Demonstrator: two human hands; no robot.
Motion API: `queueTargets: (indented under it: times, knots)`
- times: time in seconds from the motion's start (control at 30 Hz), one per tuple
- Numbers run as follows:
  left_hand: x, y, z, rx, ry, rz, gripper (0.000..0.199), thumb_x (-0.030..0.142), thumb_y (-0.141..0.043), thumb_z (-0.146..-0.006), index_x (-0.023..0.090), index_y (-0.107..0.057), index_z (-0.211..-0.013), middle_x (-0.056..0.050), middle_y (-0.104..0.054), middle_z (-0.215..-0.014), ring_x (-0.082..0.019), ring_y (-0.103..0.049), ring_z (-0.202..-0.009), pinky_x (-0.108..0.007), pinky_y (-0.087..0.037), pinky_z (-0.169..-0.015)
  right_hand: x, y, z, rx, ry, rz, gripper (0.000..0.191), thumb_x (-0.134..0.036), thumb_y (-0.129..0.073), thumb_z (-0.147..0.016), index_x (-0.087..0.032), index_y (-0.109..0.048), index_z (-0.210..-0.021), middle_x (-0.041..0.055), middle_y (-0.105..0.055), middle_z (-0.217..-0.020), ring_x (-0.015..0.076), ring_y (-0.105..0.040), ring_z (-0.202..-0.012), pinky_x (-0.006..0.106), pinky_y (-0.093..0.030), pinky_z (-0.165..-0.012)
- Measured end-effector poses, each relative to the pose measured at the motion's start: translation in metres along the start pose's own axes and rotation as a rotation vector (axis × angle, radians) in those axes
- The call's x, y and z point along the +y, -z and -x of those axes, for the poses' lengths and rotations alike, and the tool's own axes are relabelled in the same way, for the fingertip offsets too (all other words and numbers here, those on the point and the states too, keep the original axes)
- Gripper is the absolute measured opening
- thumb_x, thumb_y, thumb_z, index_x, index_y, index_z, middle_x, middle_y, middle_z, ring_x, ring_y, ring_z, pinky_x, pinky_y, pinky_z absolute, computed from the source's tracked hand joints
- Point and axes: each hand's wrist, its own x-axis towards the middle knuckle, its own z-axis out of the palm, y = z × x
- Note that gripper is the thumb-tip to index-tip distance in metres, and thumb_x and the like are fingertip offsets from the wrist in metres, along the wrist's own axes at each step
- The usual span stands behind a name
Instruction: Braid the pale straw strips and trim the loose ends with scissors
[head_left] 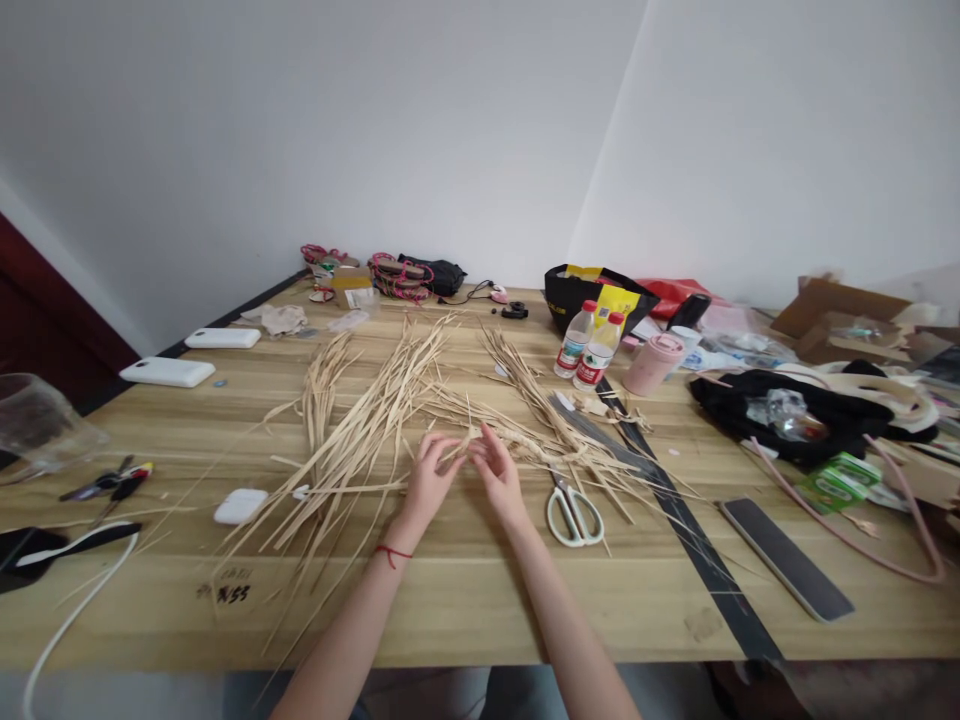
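Note:
My left hand [433, 468] and my right hand [496, 470] meet over the middle of the table, their fingertips pinched on a small pale piece of straw [470, 437]. One thin end of it sticks up between them. Beyond and to the left of my hands lies a large loose bundle of dry straw strips [375, 410]. A second bundle of straw [525, 375] stretches away to the right, with a plaited length [529, 445] near my right hand. Scissors with pale green handles [574, 515] rest just right of my right forearm.
Two water bottles [598, 350], a pink cup [654, 365] and a black and yellow bag [592, 295] stand back right. A dark flat phone [786, 560] lies right of a black strip. At left are a clear container [41, 425], pliers [120, 485] and white cases [166, 372].

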Motion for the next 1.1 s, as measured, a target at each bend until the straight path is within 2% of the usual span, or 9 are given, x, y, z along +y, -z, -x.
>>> queueTargets:
  times: [0.1,0.17,0.37,0.57,0.73,0.87,0.97,1.1]
  knots:
    - [0.005,0.004,0.002,-0.049,-0.098,-0.140,0.020,0.027,-0.061,-0.079,0.024,-0.066,-0.099,-0.006,-0.056,-0.099,-0.020,-0.056,-0.089,-0.030,-0.048,-0.072,0.002,0.000,0.002,-0.027,0.001,-0.005,0.056,-0.032,-0.059,-0.081,-0.029,-0.042,-0.134,0.0098,-0.052,-0.129,0.0199,-0.061,-0.102,0.041,-0.049,-0.091]
    - [0.008,0.004,0.004,-0.071,-0.131,-0.198,0.021,0.026,-0.057,-0.083,0.024,-0.064,-0.103,-0.007,-0.056,-0.100,-0.021,-0.056,-0.095,-0.034,-0.048,-0.079,0.004,0.000,0.003,-0.034,-0.005,-0.008,0.059,-0.031,-0.059,-0.080,-0.029,-0.039,-0.136,0.0103,-0.050,-0.131,0.0199,-0.060,-0.103,0.041,-0.049,-0.090]
    - [0.008,0.001,0.008,-0.109,-0.144,-0.254,0.023,0.020,-0.049,-0.086,0.023,-0.059,-0.107,-0.008,-0.058,-0.104,-0.020,-0.057,-0.094,-0.034,-0.048,-0.080,0.005,0.001,0.005,-0.018,-0.010,0.003,0.063,-0.030,-0.060,-0.079,-0.030,-0.036,-0.138,0.0105,-0.046,-0.134,0.0200,-0.059,-0.103,0.041,-0.050,-0.089]
    - [0.004,-0.002,0.008,-0.101,-0.123,-0.264,0.009,0.017,-0.050,-0.084,0.020,-0.057,-0.089,-0.005,-0.056,-0.089,-0.016,-0.056,-0.079,-0.029,-0.047,-0.071,0.004,0.001,0.004,0.000,-0.007,0.019,0.066,-0.028,-0.063,-0.076,-0.032,-0.037,-0.137,0.0088,-0.047,-0.132,0.0191,-0.059,-0.100,0.040,-0.051,-0.086]
    - [0.007,-0.001,0.009,-0.154,-0.193,-0.311,0.003,0.016,-0.053,-0.081,0.019,-0.056,-0.081,-0.007,-0.052,-0.100,-0.019,-0.054,-0.095,-0.034,-0.045,-0.084,0.003,0.003,0.002,0.018,-0.001,-0.004,0.068,-0.029,-0.064,-0.074,-0.029,-0.037,-0.137,0.0107,-0.051,-0.126,0.0201,-0.060,-0.097,0.038,-0.053,-0.083]
    - [0.013,0.000,0.009,-0.053,-0.235,-0.306,0.005,0.017,-0.054,-0.081,0.018,-0.055,-0.076,-0.008,-0.050,-0.105,-0.021,-0.052,-0.101,-0.036,-0.043,-0.089,0.001,0.002,0.002,0.027,-0.006,-0.005,0.061,-0.029,-0.064,-0.074,-0.028,-0.043,-0.132,0.0107,-0.049,-0.127,0.0185,-0.061,-0.093,0.038,-0.052,-0.083]
    - [0.016,0.003,0.008,0.048,-0.224,-0.282,0.003,0.018,-0.054,-0.082,0.019,-0.055,-0.080,-0.008,-0.051,-0.104,-0.022,-0.051,-0.104,-0.037,-0.042,-0.091,0.001,0.001,0.002,0.050,-0.018,0.017,0.054,-0.030,-0.064,-0.074,-0.027,-0.048,-0.125,0.0107,-0.050,-0.126,0.0163,-0.062,-0.086,0.035,-0.053,-0.078]
    - [0.017,0.005,0.004,0.090,-0.172,-0.186,0.006,0.022,-0.053,-0.084,0.020,-0.058,-0.087,-0.007,-0.055,-0.098,-0.021,-0.053,-0.100,-0.037,-0.041,-0.092,0.001,-0.001,0.002,0.058,-0.025,0.021,0.049,-0.029,-0.064,-0.074,-0.025,-0.050,-0.121,0.0093,-0.054,-0.116,0.0142,-0.062,-0.079,0.032,-0.054,-0.074]
